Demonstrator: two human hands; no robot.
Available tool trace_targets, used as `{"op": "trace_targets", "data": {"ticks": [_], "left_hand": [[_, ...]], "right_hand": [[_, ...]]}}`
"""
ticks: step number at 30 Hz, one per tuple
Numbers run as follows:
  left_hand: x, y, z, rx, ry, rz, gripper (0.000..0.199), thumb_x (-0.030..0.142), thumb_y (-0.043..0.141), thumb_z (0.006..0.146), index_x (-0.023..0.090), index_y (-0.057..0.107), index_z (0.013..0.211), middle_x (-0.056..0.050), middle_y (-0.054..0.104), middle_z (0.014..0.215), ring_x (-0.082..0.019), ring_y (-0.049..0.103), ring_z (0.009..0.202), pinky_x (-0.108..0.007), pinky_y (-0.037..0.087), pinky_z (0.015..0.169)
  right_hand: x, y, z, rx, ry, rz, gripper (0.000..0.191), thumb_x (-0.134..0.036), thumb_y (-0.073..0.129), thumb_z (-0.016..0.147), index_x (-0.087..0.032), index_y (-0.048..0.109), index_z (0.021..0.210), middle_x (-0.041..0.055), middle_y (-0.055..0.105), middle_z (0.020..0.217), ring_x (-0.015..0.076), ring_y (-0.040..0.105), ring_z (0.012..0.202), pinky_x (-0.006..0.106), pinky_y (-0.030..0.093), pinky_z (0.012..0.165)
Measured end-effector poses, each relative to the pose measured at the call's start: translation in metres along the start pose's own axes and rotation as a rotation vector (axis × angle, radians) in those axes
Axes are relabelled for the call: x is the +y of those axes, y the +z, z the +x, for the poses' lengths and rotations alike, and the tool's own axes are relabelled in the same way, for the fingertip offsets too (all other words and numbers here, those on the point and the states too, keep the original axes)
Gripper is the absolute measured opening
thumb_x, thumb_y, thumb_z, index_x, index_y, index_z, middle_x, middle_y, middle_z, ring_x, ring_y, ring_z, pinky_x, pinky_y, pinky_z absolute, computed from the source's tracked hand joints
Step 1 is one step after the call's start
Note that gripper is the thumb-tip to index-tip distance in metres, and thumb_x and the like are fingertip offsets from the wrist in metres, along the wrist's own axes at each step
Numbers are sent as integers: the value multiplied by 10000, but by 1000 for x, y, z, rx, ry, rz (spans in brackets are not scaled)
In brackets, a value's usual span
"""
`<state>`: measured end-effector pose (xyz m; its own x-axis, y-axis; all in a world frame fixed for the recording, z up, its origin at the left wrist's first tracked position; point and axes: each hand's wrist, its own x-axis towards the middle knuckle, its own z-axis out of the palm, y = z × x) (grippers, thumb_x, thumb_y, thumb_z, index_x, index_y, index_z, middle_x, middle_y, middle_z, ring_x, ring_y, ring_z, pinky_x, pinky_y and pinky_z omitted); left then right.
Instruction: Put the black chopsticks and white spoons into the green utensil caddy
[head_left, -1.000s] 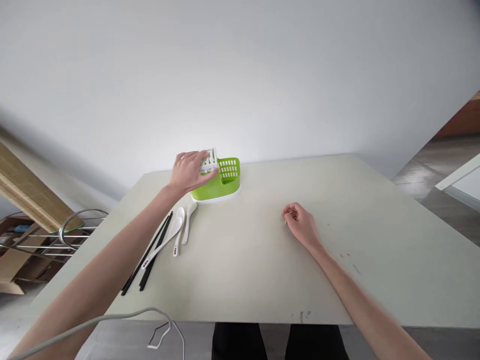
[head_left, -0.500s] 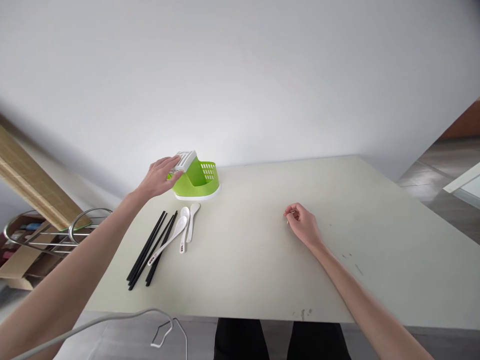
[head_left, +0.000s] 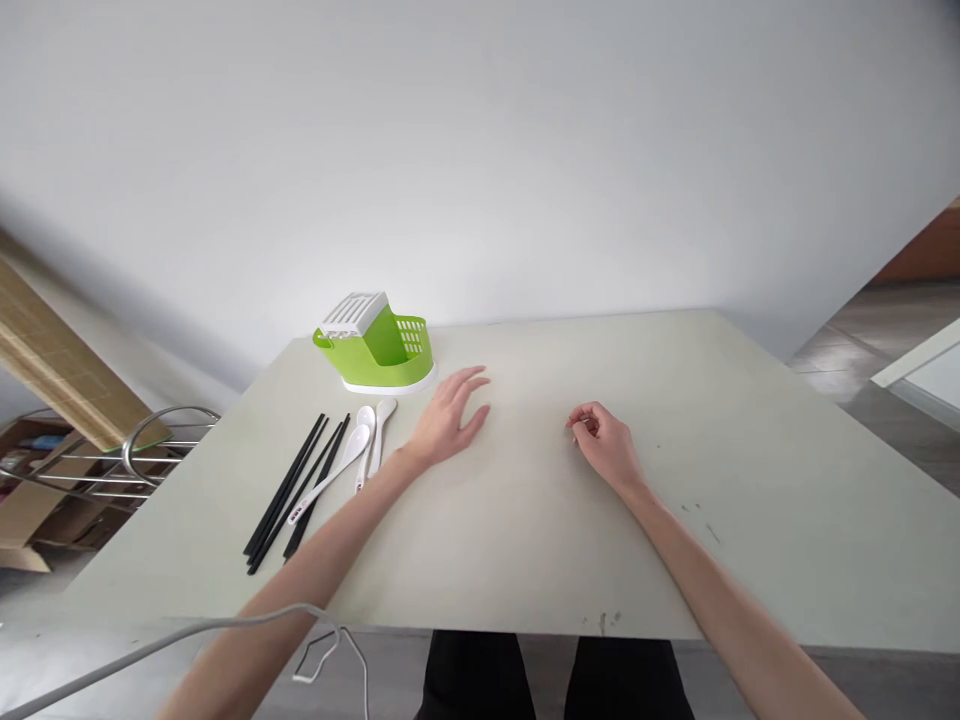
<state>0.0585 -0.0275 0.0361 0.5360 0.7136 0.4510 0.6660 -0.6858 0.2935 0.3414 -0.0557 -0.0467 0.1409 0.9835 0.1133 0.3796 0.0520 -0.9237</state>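
Observation:
My left hand [head_left: 444,418] is over the table, fingers spread and nothing held. It lies to the right of a green cutlery holder [head_left: 386,374] with a white slotted top and white base. My right hand [head_left: 606,448] rests on the tabletop farther right, fingers curled in and closed, with nothing visible in them. Three white spoons [head_left: 339,474] lie in front of the holder, one of them across the chopsticks. Several black chopsticks [head_left: 283,492] are on the table left of the spoons, in two loose groups.
A pale table [head_left: 517,540] stands against a white wall [head_left: 525,180]. Past its left side are a metal rack [head_left: 176,445], a wooden board [head_left: 67,350] and a cardboard box [head_left: 34,510]. A white cable [head_left: 187,632] crosses in front, over my left forearm.
My left hand has left the holder's white top and moved right and nearer, over the table. My right hand stays in place. The view has shifted slightly.

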Motion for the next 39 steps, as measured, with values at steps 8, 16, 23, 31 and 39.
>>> {"op": "trace_targets", "data": {"ticks": [8,16,23,31,39], "left_hand": [[19,50,1,-138,-342,-628,378,535,550,1004,199,658,1141,-71,760,931,-169,701,742,-296,550,721],[15,47,0,-98,-540,-780,424,603,591,950,186,671,936,-10,665,739,-108,540,562,-241,415,529],[14,50,0,-112,-548,-768,401,577,577,958,191,678,922,-11,670,736,-111,543,565,-244,420,539],[15,50,0,-115,-546,-753,383,558,573,961,194,680,912,-11,676,729,-113,545,560,-250,436,558],[15,50,0,-118,-551,-753,377,557,571,960,197,673,912,-7,673,728,-117,544,556,-256,435,561]], "right_hand": [[-3,-1,-2,18,-4,-20,128,-283,511,845,-241,626,881,26,745,890,163,599,658,290,440,647],[-4,-1,-5,5,6,-76,139,-307,524,840,-242,639,881,27,740,839,163,567,605,298,431,625],[-6,-1,-5,8,9,-108,146,-301,522,836,-241,649,875,19,724,803,160,550,593,298,423,624],[-7,-2,-7,2,18,-96,140,-306,530,840,-242,647,882,25,719,807,164,552,597,292,422,597],[-8,-2,-7,6,28,-99,125,-296,532,839,-246,642,869,19,721,796,157,529,569,289,403,574]]}}
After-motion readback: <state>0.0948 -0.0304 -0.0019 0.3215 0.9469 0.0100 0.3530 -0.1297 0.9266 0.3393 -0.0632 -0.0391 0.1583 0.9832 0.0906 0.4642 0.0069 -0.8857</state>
